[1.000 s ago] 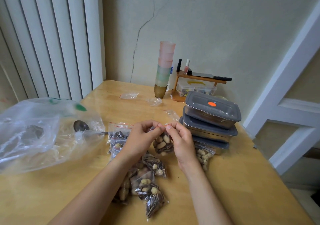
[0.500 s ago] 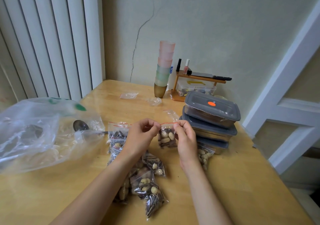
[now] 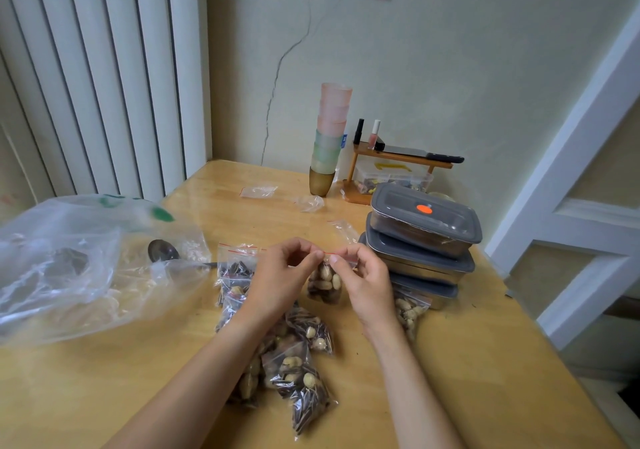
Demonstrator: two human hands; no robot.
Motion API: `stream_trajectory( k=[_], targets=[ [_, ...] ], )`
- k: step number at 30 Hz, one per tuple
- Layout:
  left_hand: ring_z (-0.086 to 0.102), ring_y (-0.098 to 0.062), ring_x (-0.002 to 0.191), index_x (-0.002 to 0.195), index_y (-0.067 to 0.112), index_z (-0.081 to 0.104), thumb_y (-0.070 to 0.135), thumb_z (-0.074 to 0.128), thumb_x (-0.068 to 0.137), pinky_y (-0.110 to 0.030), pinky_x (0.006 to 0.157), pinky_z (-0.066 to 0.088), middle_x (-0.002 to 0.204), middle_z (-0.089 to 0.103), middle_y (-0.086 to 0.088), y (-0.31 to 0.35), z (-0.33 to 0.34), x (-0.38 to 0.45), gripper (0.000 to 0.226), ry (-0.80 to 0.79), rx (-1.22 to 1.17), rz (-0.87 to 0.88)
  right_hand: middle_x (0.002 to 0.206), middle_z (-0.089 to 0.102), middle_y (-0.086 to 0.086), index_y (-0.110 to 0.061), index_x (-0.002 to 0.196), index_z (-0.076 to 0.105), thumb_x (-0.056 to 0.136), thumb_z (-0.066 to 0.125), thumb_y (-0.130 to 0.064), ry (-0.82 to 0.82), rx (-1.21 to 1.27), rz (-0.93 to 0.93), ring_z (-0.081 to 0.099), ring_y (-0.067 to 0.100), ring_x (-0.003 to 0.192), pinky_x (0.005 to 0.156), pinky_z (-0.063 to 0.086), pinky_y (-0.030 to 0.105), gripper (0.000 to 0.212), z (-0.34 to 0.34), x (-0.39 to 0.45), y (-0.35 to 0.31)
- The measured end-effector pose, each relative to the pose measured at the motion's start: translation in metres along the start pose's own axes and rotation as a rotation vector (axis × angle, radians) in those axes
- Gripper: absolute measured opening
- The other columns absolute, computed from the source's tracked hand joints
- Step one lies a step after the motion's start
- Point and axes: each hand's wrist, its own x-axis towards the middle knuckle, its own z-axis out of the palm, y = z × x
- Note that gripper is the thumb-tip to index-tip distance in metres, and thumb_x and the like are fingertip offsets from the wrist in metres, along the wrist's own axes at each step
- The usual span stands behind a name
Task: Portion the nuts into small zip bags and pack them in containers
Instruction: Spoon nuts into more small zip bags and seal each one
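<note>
A small zip bag of nuts [image 3: 325,284] hangs over the wooden table [image 3: 467,362], held by its red-striped top edge. My left hand [image 3: 280,275] pinches the left end of that edge and my right hand [image 3: 363,279] pinches the right end. Several filled zip bags [image 3: 298,372] lie in a heap under my forearms, with more at the left [image 3: 233,275] and one by the containers [image 3: 410,310]. Three lidded grey containers [image 3: 422,237] stand stacked at the right; the top lid carries an orange dot.
A large clear plastic bag [image 3: 79,268] lies at the left with a metal spoon [image 3: 162,251] beside it. Empty small bags [image 3: 258,191] lie further back. A stack of coloured cups [image 3: 329,140] and a small wooden rack [image 3: 391,168] stand against the wall.
The bag was raised and stretched wide between my hands half a second ago; now my hands are close together again at its top edge and the bag hangs narrower.
</note>
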Motion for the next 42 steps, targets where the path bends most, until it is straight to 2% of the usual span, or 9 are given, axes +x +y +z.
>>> stream_trajectory(
  k=[3, 6, 8, 10, 15, 24, 32, 35, 42],
  targets=[
    [0.065, -0.008, 0.072, 0.091, 0.017, 0.073, 0.02, 0.068, 0.095, -0.027, 0.073, 0.053, 0.075, 0.072, 0.004, 0.001, 0.001, -0.001, 0.007, -0.018, 0.028, -0.033, 0.073, 0.065, -0.002, 0.0, 0.09, 0.069, 0.095, 0.07, -0.001, 0.022, -0.028, -0.008, 0.055, 0.004, 0.06, 0.06, 0.045, 0.015, 0.006, -0.002, 0.001, 0.0],
    [0.067, -0.012, 0.074, 0.088, 0.018, 0.072, 0.022, 0.07, 0.094, -0.031, 0.074, 0.053, 0.079, 0.074, 0.0, 0.0, 0.0, 0.0, 0.008, 0.007, 0.064, -0.028, 0.073, 0.067, -0.002, 0.0, 0.091, 0.069, 0.096, 0.068, -0.002, 0.008, -0.029, 0.001, 0.057, 0.005, 0.061, 0.061, 0.046, 0.015, 0.006, -0.003, 0.001, -0.001],
    [0.069, -0.016, 0.077, 0.086, 0.019, 0.072, 0.024, 0.07, 0.094, -0.032, 0.074, 0.054, 0.079, 0.074, 0.0, 0.001, -0.001, 0.0, 0.01, 0.011, 0.098, -0.014, 0.076, 0.07, 0.005, -0.005, 0.091, 0.069, 0.097, 0.068, -0.004, -0.014, -0.057, -0.006, 0.06, 0.007, 0.065, 0.064, 0.049, 0.018, 0.006, -0.005, 0.002, -0.001],
    [0.068, -0.012, 0.073, 0.085, 0.018, 0.072, 0.022, 0.07, 0.094, -0.032, 0.072, 0.055, 0.077, 0.074, -0.001, 0.003, -0.001, -0.001, 0.01, -0.014, 0.11, -0.001, 0.079, 0.071, 0.009, -0.009, 0.091, 0.069, 0.097, 0.069, -0.006, -0.053, -0.086, -0.023, 0.062, 0.011, 0.069, 0.067, 0.05, 0.022, 0.007, -0.007, 0.002, -0.001],
    [0.065, -0.009, 0.069, 0.084, 0.018, 0.071, 0.019, 0.07, 0.092, -0.032, 0.071, 0.054, 0.075, 0.073, 0.0, 0.004, 0.001, -0.002, 0.008, -0.035, 0.112, -0.015, 0.083, 0.072, 0.0, -0.016, 0.087, 0.071, 0.094, 0.071, -0.013, -0.085, -0.247, -0.083, 0.064, 0.007, 0.076, 0.072, 0.052, 0.026, 0.008, -0.009, 0.004, 0.006],
    [0.057, 0.0, 0.059, 0.087, 0.012, 0.073, 0.012, 0.07, 0.092, -0.013, 0.058, 0.044, 0.068, 0.068, 0.005, 0.007, 0.001, -0.004, 0.006, -0.05, 0.073, -0.05, 0.083, 0.071, -0.004, -0.019, 0.084, 0.07, 0.093, 0.073, -0.011, -0.081, -0.298, -0.109, 0.065, 0.006, 0.076, 0.073, 0.051, 0.022, 0.012, -0.009, 0.004, 0.007],
    [0.063, -0.01, 0.068, 0.08, 0.019, 0.069, 0.02, 0.069, 0.088, -0.029, 0.066, 0.049, 0.076, 0.073, -0.003, 0.002, 0.001, -0.002, 0.008, -0.044, 0.127, -0.015, 0.086, 0.067, -0.008, -0.023, 0.083, 0.069, 0.094, 0.07, -0.014, -0.069, -0.415, -0.212, 0.065, 0.013, 0.084, 0.075, 0.053, 0.026, 0.014, -0.01, 0.003, 0.007],
    [0.063, -0.01, 0.068, 0.079, 0.021, 0.068, 0.026, 0.068, 0.085, -0.028, 0.065, 0.049, 0.075, 0.073, -0.001, 0.002, 0.001, -0.002, 0.008, -0.05, 0.12, -0.005, 0.087, 0.068, -0.007, -0.022, 0.084, 0.07, 0.094, 0.07, -0.013, -0.078, -0.407, -0.218, 0.065, 0.014, 0.085, 0.075, 0.052, 0.024, 0.014, -0.011, 0.003, 0.005],
    [0.062, -0.004, 0.066, 0.083, 0.019, 0.071, 0.016, 0.07, 0.091, -0.018, 0.062, 0.047, 0.071, 0.071, 0.008, 0.004, 0.003, -0.003, 0.009, -0.032, 0.123, -0.014, 0.087, 0.069, -0.008, -0.02, 0.087, 0.071, 0.095, 0.07, -0.012, -0.066, -0.361, -0.168, 0.066, 0.009, 0.084, 0.076, 0.05, 0.02, 0.012, -0.011, 0.001, 0.003]
  ],
)
